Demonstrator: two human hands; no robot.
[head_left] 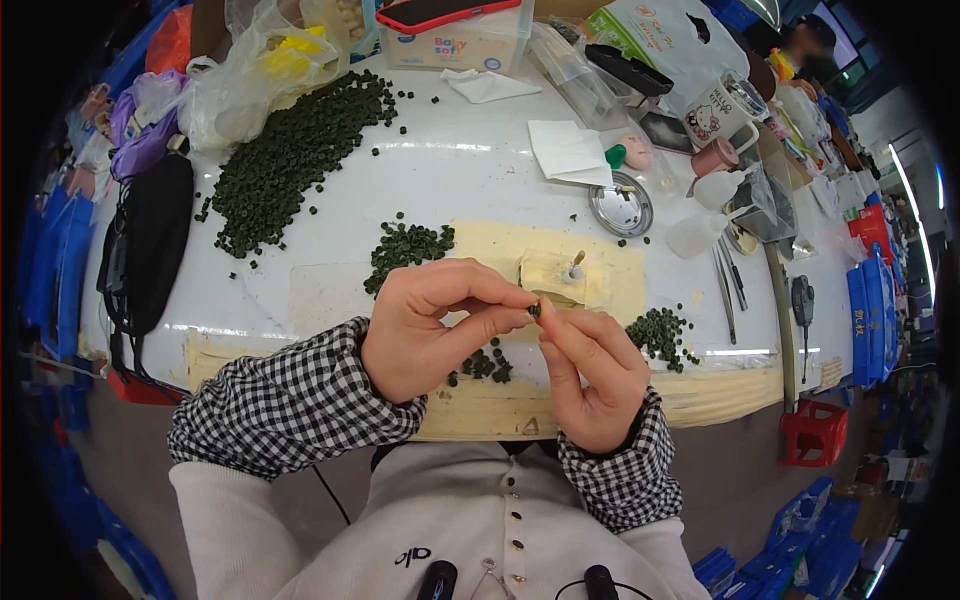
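Observation:
Just over the table's near edge, my left hand [425,320] pinches a small dark green ring-like part [534,311] between thumb and fingertips. My right hand [600,375] meets it there, its fingers closed at the part; whatever they hold is too small to make out. Behind the fingers sits a cream block [590,275] with a short peg standing in it, taped onto a yellow sheet [480,240]. A small heap of green parts [410,246] lies beyond my left hand. Another little heap [660,337] is to the right of my right hand.
A large pile of green parts [290,160] covers the back left, beside a black pouch [155,240] and plastic bags [250,90]. At the right are a round metal dish [621,208], tweezers [725,290], small bottles [695,232] and a mug [712,115]. White tissue [565,150] lies nearby.

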